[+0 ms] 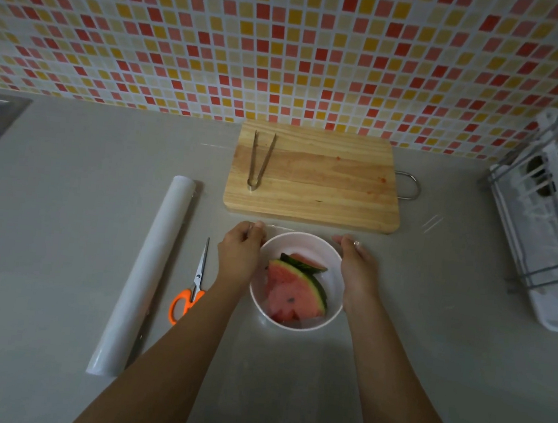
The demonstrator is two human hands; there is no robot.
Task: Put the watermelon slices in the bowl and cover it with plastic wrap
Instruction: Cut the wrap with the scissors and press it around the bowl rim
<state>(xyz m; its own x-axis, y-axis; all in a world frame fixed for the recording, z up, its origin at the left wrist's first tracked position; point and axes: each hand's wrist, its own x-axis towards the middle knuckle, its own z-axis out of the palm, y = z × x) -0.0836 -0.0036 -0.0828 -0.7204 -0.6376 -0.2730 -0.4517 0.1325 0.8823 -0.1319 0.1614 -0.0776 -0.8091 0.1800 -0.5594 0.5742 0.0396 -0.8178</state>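
Grey countertop [63, 223] lies open toward the bottom edge of the frame. At centre, the white bowl [306, 236] holds the watermelon slices [291, 292] under clear plastic wrap [286, 228]. The left hand [241, 248] pinches the wrap at the bowl's upper-left rim; the right hand [356, 264] flanks the right rim, its grip unclear. The cutting board [325, 181] sits just above, scissors [194, 285] and the roll [147, 273] to the left.
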